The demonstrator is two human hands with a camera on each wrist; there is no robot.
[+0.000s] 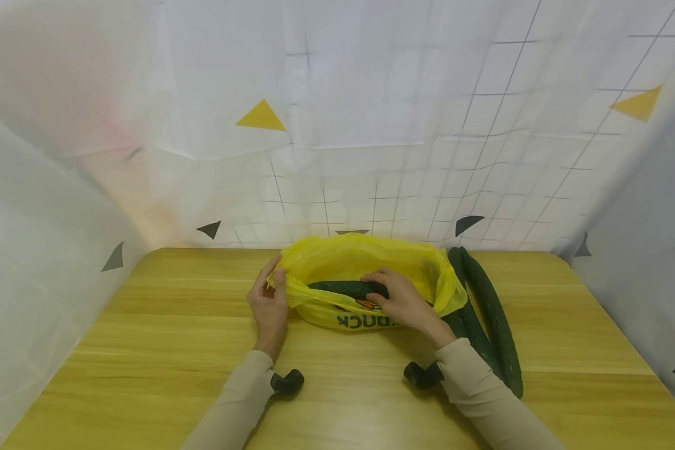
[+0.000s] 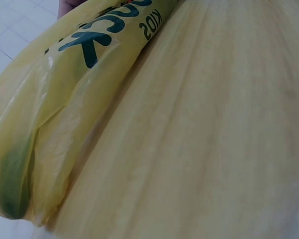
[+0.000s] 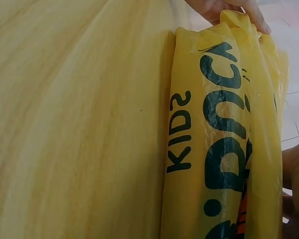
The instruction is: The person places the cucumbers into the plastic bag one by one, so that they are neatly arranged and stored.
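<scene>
A yellow plastic bag (image 1: 365, 259) with dark printed letters lies on the table, its mouth spread wide. My left hand (image 1: 269, 311) pinches the rim at the left end, thumb on the near side. Inside the mouth is a dark green cucumber (image 1: 337, 287), and my right hand (image 1: 403, 301) grips its right end between thumb and fingers. The left wrist view shows a green end (image 2: 12, 186) through the thin plastic. From the right wrist, the left hand (image 3: 229, 9) appears at the bag's far end; bag film partly hides the right fingers.
Two long cucumbers lie side by side to the right of the bag, the outer cucumber (image 1: 495, 319) curving toward the front and the inner cucumber (image 1: 475, 334) passing beside my right sleeve. A white patterned sheet (image 1: 371, 175) hangs behind the wooden table (image 1: 146, 350).
</scene>
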